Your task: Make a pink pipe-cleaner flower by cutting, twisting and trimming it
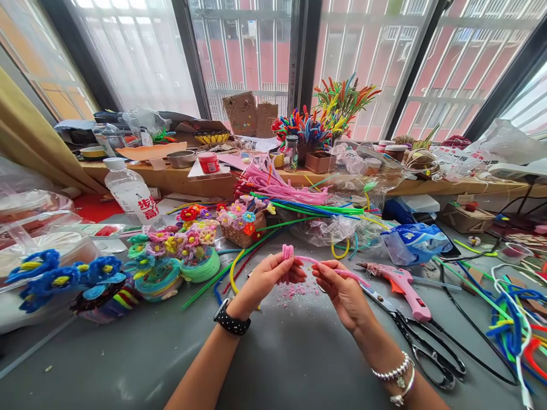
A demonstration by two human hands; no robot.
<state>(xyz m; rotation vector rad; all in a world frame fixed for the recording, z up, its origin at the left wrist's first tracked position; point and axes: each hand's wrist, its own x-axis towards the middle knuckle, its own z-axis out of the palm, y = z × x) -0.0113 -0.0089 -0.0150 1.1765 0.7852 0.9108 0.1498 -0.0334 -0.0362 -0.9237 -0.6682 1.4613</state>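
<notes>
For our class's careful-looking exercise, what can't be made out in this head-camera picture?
In the head view:
Parts of the folded, fuzzy pink strand, covered by the left hand and right hand.
Face of the black watch with white-dotted strap, turned away.
Number of tiny pink scraps, too small to count.
Upper edges of the dark-framed windows, cut off by the top edge.

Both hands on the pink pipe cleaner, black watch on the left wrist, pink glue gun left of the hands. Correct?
Not quite: the pink glue gun lies right of the right hand in the head view. Rest holds: that hand and the left hand grip the pink pipe cleaner, black watch on the left wrist.
</notes>
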